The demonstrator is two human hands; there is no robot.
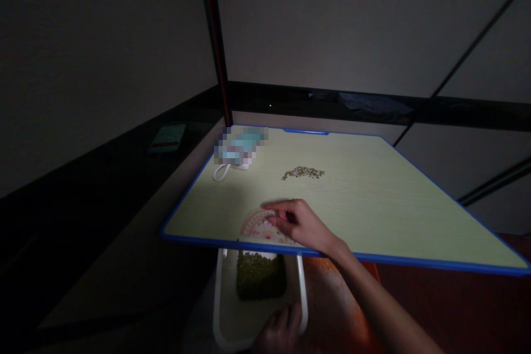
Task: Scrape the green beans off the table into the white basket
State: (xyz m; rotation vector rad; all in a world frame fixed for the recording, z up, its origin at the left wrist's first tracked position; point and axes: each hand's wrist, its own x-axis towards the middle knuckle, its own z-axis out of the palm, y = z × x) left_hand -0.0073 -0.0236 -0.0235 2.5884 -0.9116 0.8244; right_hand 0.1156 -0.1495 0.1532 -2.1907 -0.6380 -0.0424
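Observation:
My right hand point(299, 223) rests low over the near edge of a pale tabletop with a blue rim point(373, 199). Its index finger stretches out to the left, with the thumb apart below it, and no object shows between them. Under the fingertips is a red half-circle protractor print point(254, 225). Below the edge, a white-rimmed container point(216, 310) holds a heap of small green grains point(261, 276). In shadow, my left hand point(280, 329) has its fingers curled over the container's near right corner. A small scatter of grains point(305, 172) lies farther up the tabletop.
A blurred light-blue item point(244, 144) with a white strap loop point(221, 172) lies at the tabletop's far left. Another flat greenish item point(167, 138) sits on the dark ledge at left. Walls stand behind and to the left. Something orange point(336, 293) is below the tabletop.

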